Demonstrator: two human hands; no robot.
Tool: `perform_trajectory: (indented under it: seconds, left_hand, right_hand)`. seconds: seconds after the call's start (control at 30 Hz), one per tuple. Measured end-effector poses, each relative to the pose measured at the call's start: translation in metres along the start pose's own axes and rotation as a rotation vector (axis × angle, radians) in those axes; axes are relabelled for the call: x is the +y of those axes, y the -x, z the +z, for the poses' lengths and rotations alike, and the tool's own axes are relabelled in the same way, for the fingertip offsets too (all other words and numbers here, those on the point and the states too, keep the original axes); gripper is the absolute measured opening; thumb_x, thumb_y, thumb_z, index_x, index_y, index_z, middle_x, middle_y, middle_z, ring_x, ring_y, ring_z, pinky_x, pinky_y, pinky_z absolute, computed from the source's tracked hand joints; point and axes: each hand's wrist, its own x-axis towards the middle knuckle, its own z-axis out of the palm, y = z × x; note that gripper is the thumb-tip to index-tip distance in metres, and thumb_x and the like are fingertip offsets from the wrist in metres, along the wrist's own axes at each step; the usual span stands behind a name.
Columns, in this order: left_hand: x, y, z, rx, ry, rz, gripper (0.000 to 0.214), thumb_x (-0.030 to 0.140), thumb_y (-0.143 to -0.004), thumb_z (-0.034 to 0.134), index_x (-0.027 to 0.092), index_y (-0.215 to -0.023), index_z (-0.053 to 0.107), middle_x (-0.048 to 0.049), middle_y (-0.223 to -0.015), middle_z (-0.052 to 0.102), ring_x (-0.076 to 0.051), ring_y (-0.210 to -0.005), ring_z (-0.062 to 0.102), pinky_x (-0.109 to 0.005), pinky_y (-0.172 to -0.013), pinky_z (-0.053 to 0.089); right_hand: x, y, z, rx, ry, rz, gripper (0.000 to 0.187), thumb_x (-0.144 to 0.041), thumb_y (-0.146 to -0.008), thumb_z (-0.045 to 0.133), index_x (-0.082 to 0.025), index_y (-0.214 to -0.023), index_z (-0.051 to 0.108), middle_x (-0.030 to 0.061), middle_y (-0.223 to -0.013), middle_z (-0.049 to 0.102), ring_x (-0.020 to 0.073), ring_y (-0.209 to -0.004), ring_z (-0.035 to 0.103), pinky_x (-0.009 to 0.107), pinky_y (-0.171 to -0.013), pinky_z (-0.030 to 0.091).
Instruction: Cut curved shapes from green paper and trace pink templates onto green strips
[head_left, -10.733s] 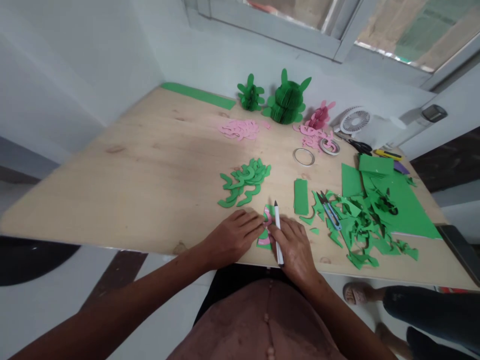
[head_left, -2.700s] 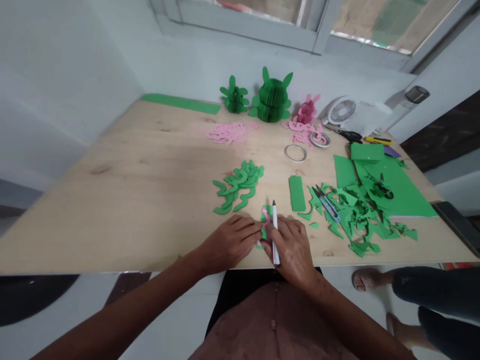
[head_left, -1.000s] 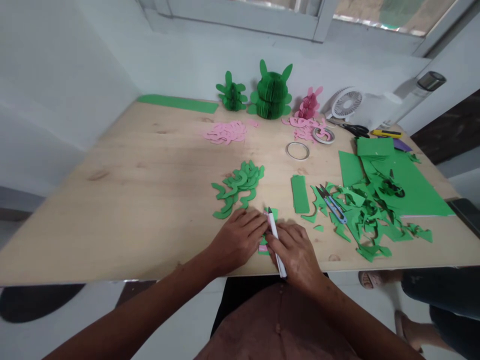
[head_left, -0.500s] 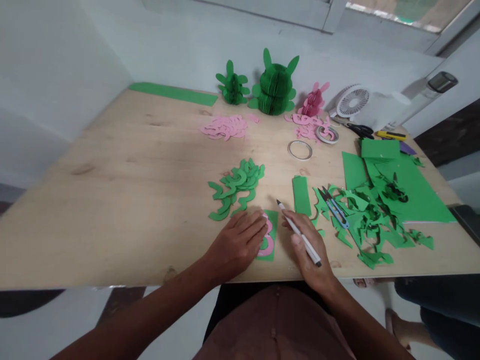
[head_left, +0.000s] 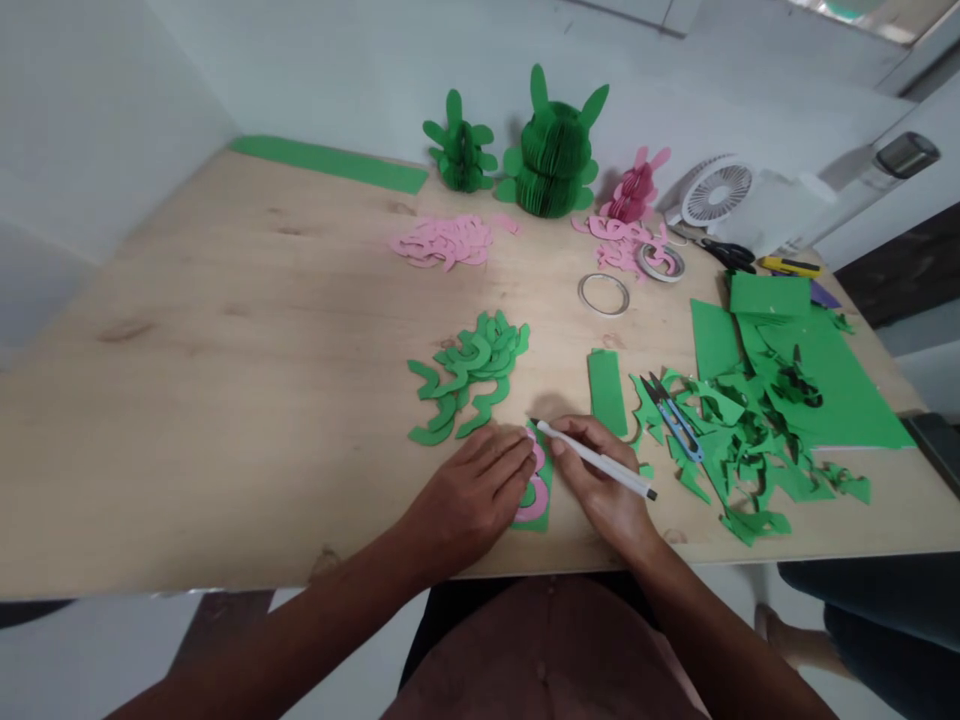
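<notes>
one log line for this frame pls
left hand: flat on pink template over green paper | right hand: holds pen, tip at paper

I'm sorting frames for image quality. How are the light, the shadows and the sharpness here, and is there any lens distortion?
Head view: soft, even daylight; only a faint shadow under the pen and the right hand. No glare on the wooden table. The left hand and the green cut-outs look sharp. Wide-angle lens: the table's near edge bows and the corners stretch.

a white pen point(head_left: 596, 459) lies slanted, tip toward the left. a curved pink shape point(head_left: 535, 490) rests flat on a small green sheet point(head_left: 541, 518) near the counter's front edge.
</notes>
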Motion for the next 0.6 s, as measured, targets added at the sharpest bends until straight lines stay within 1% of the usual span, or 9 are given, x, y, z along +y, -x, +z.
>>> perform_trajectory:
  seconds: [0.17, 0.3, 0.37, 0.5, 0.6]
  left_hand:
    - [-0.001, 0.001, -0.001, -0.007, 0.022, 0.001, 0.028, 0.012, -0.091, 0.047, 0.005, -0.115, 0.059, -0.0187, -0.12, 0.063, -0.028, -0.121, 0.054, -0.051, -0.105, 0.042]
    - [-0.002, 0.0, -0.001, -0.007, 0.034, 0.009, 0.028, 0.012, -0.091, 0.046, 0.004, -0.115, 0.059, -0.0194, -0.121, 0.063, -0.028, -0.121, 0.054, -0.05, -0.106, 0.042]
    - [-0.002, -0.001, -0.001, -0.006, 0.036, 0.011, 0.028, 0.012, -0.09, 0.048, 0.004, -0.115, 0.058, -0.0197, -0.121, 0.063, -0.028, -0.121, 0.054, -0.05, -0.106, 0.042]
    - [-0.002, -0.001, -0.001, -0.002, 0.028, 0.009, 0.028, 0.011, -0.09, 0.049, 0.003, -0.115, 0.058, -0.0199, -0.12, 0.063, -0.028, -0.12, 0.055, -0.049, -0.106, 0.042]
    - [-0.001, -0.002, -0.002, -0.003, 0.029, 0.006, 0.027, 0.012, -0.091, 0.047, 0.005, -0.114, 0.059, -0.0189, -0.119, 0.064, -0.027, -0.12, 0.055, -0.049, -0.105, 0.044]
  right_hand:
    - [0.004, -0.003, 0.003, 0.046, 0.003, 0.0, 0.01, -0.029, -0.08, 0.062, -0.02, -0.083, 0.064, 0.0011, -0.072, 0.067, 0.0142, -0.062, 0.06, 0.024, -0.056, 0.049]
    - [0.005, -0.002, 0.004, 0.083, 0.025, -0.035, 0.008, -0.027, -0.081, 0.062, -0.019, -0.084, 0.064, 0.001, -0.072, 0.067, 0.0143, -0.063, 0.061, 0.024, -0.057, 0.05]
    - [0.005, 0.0, 0.002, 0.076, 0.069, -0.071, 0.01, -0.027, -0.083, 0.06, -0.02, -0.088, 0.065, 0.0021, -0.077, 0.069, 0.0152, -0.067, 0.064, 0.025, -0.061, 0.052]
    - [0.008, 0.003, -0.002, -0.011, 0.202, -0.175, 0.018, -0.025, -0.088, 0.055, -0.021, -0.102, 0.066, 0.0052, -0.096, 0.072, 0.0181, -0.086, 0.068, 0.029, -0.078, 0.054]
    - [0.012, 0.004, -0.003, -0.046, 0.26, -0.243, 0.021, -0.024, -0.09, 0.054, -0.021, -0.107, 0.065, 0.006, -0.103, 0.072, 0.0187, -0.094, 0.068, 0.03, -0.084, 0.053]
